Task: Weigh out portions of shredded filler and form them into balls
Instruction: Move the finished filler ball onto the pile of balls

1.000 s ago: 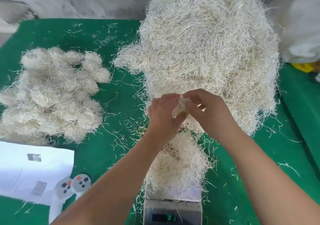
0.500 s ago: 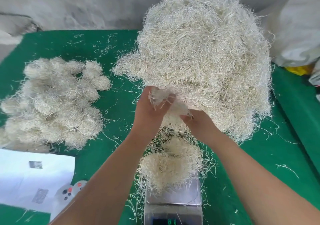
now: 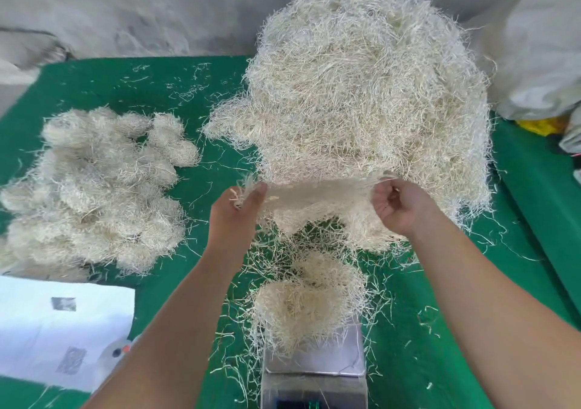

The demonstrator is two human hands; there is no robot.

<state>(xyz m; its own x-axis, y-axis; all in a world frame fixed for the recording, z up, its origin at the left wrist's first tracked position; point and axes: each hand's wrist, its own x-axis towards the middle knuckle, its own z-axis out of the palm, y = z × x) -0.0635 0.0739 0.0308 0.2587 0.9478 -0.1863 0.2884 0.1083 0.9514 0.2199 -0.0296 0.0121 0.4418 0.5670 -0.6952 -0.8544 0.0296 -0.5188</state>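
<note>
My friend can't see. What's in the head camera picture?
Two hands, left hand and right hand, stretch a tuft of shredded filler between them over a green table. Below sits a portion on a scale; finished balls lie left, a big pile behind.

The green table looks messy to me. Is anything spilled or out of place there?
Yes. Loose filler strands lie scattered over the green table, thickest around the scale. The portion on the scale overhangs its platform on the far side and left. The finished balls sit piled together at left.
</note>
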